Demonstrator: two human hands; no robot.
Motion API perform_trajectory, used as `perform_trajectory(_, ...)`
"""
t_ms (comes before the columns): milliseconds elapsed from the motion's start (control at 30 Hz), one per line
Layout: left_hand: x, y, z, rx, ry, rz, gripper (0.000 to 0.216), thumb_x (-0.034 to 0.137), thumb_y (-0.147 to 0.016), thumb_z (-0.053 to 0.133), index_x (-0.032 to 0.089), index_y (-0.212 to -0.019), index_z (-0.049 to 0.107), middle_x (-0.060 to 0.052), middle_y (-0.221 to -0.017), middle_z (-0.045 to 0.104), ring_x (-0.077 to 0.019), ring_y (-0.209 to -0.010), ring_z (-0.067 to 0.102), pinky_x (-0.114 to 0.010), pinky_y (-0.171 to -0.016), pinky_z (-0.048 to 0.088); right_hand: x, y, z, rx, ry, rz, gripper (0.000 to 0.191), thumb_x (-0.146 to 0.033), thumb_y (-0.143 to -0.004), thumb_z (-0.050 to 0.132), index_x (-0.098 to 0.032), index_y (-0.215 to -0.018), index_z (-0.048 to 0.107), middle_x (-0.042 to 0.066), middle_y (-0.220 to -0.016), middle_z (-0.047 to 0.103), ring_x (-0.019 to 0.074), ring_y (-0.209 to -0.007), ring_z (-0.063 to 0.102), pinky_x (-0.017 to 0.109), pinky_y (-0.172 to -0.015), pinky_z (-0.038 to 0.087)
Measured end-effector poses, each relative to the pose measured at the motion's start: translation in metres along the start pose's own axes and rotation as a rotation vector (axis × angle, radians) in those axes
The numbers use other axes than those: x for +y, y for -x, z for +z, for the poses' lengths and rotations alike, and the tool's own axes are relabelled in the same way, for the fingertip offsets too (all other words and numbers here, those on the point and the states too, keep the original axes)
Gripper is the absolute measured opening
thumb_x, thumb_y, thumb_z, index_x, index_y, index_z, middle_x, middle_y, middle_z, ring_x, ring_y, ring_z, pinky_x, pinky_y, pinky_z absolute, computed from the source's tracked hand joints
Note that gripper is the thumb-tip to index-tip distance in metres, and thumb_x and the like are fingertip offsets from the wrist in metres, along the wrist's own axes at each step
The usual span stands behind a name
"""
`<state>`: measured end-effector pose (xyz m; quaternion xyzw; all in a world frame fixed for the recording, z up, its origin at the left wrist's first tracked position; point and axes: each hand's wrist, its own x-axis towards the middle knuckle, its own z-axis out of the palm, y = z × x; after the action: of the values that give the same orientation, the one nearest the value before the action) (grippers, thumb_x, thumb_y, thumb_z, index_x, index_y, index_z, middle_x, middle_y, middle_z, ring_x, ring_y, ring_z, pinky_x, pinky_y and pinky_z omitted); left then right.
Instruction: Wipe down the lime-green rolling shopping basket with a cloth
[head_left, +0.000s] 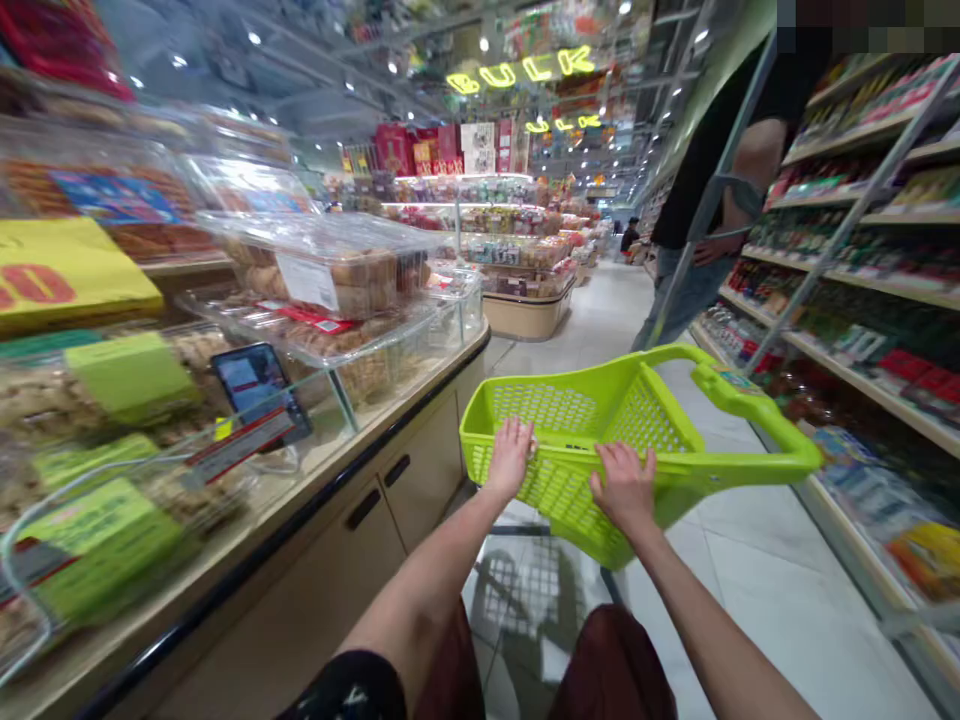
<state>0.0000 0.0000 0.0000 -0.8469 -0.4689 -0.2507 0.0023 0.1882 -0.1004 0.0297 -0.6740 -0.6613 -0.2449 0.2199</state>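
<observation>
A bright green plastic shopping cart (564,490) with perforated walls stands sideways before me, its handle to the right. My left hand (512,458) grips the near rim toward the left end, fingers bent over the edge. Farther right on that same rim, my right hand (622,486) is closed over the edge with its fingers reaching inside. Faint dark lettering shows inside the basket between my hands; the rest of its floor is hidden by the near wall.
A display counter (375,440) runs along the left, with clear plastic boxes of baked goods (330,270) and a small screen (262,390). Stocked shelves (862,270) line the right. A person in a black top (705,200) stands beyond the cart. The tiled aisle (592,300) stretches ahead.
</observation>
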Motion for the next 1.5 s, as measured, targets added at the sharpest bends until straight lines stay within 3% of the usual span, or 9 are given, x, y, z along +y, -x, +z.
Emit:
perform_trajectory(167, 0.013, -0.001, 0.006, -0.045, 0.015, 0.17, 0.041, 0.013, -0.087, 0.04, 0.023, -0.127, 0.041, -0.01, -0.141, 0.028, -0.026, -0.132, 0.016, -0.048, -0.103, 0.025, 0.004, 0.001, -0.002, -0.016, -0.007, -0.011, 0.037, -0.025, -0.074, 0.05, -0.016, -0.11, 0.054, 0.009, -0.112, 0.058, 0.0249, -0.11, 0.044, 0.051, -0.103, 0.009)
perform_trajectory(433, -0.053, 0.009, -0.011, -0.064, -0.08, -0.137, 0.037, 0.015, -0.088, 0.036, 0.018, -0.124, 0.044, -0.013, -0.137, 0.034, -0.0262, -0.129, 0.024, -0.046, -0.102, 0.028, 0.007, 0.005, -0.002, -0.009, -0.036, 0.016, 0.036, -0.025, -0.074, 0.048, -0.015, -0.108, 0.055, 0.009, -0.11, 0.059, 0.0246, -0.109, 0.044, 0.051, -0.103, 0.006)
perform_trajectory(500, -0.041, 0.008, -0.01, -0.072, -0.08, -0.121, 0.036, 0.016, -0.088, 0.036, 0.018, -0.124, 0.044, -0.013, -0.136, 0.036, -0.0261, -0.128, 0.026, -0.044, -0.102, 0.029, 0.006, 0.005, -0.001, -0.001, -0.041, 0.025, 0.036, -0.025, -0.074, 0.048, -0.015, -0.107, 0.055, 0.01, -0.109, 0.059, 0.0248, -0.109, 0.044, 0.051, -0.103, 0.006)
perform_trajectory(733, 0.043, 0.006, 0.003, 0.002, 0.04, 0.324, 0.038, 0.017, -0.088, 0.038, 0.021, -0.126, 0.04, -0.011, -0.138, 0.034, -0.0248, -0.13, 0.022, -0.044, -0.102, 0.028, 0.006, 0.005, -0.003, -0.007, -0.048, 0.002, 0.037, -0.027, -0.074, 0.047, -0.015, -0.108, 0.055, 0.01, -0.11, 0.059, 0.0259, -0.11, 0.044, 0.051, -0.103, 0.006)
perform_trajectory(867, -0.003, 0.013, -0.002, -0.012, -0.033, 0.26, 0.037, 0.017, -0.088, 0.039, 0.021, -0.125, 0.042, -0.012, -0.137, 0.035, -0.0247, -0.13, 0.023, -0.046, -0.102, 0.026, 0.009, 0.009, -0.006, -0.015, -0.056, -0.011, 0.037, -0.027, -0.074, 0.046, -0.016, -0.109, 0.054, 0.009, -0.11, 0.059, 0.0253, -0.11, 0.044, 0.051, -0.103, 0.007)
perform_trajectory(1000, -0.06, 0.022, -0.009, -0.001, -0.122, 0.001, 0.038, 0.013, -0.087, 0.037, 0.015, -0.125, 0.042, -0.017, -0.135, 0.036, -0.0272, -0.129, 0.025, -0.048, -0.101, 0.028, 0.011, 0.012, -0.005, 0.001, -0.064, -0.005, 0.037, -0.027, -0.073, 0.047, -0.016, -0.108, 0.055, 0.009, -0.109, 0.059, 0.0251, -0.11, 0.044, 0.051, -0.103, 0.006)
perform_trajectory(1067, -0.06, 0.025, -0.008, 0.005, -0.102, -0.014, 0.04, 0.01, -0.086, 0.037, 0.014, -0.125, 0.042, -0.017, -0.135, 0.035, -0.0266, -0.129, 0.024, -0.046, -0.101, 0.029, 0.012, 0.013, -0.004, 0.009, -0.068, -0.005, 0.036, -0.028, -0.073, 0.048, -0.016, -0.106, 0.055, 0.009, -0.107, 0.06, 0.0252, -0.109, 0.045, 0.052, -0.102, 0.006)
perform_trajectory(1300, 0.001, 0.02, 0.009, 0.017, 0.033, 0.336, 0.044, 0.011, -0.085, 0.039, 0.021, -0.129, 0.037, -0.011, -0.139, 0.031, -0.0238, -0.131, 0.02, -0.044, -0.102, 0.028, 0.018, 0.012, -0.005, -0.002, -0.065, -0.045, 0.035, -0.031, -0.074, 0.047, -0.018, -0.106, 0.055, 0.008, -0.106, 0.06, 0.0249, -0.107, 0.047, 0.051, -0.101, 0.009)
perform_trajectory(1500, -0.051, 0.019, -0.008, -0.033, -0.018, 0.154, 0.038, 0.014, -0.086, 0.038, 0.021, -0.123, 0.043, -0.01, -0.13, 0.042, -0.022, -0.121, 0.034, -0.04, -0.098, 0.032, 0.022, 0.016, -0.006, 0.001, -0.054, -0.065, 0.036, -0.03, -0.074, 0.046, -0.018, -0.107, 0.054, 0.007, -0.108, 0.06, 0.0233, -0.107, 0.046, 0.049, -0.102, 0.008)
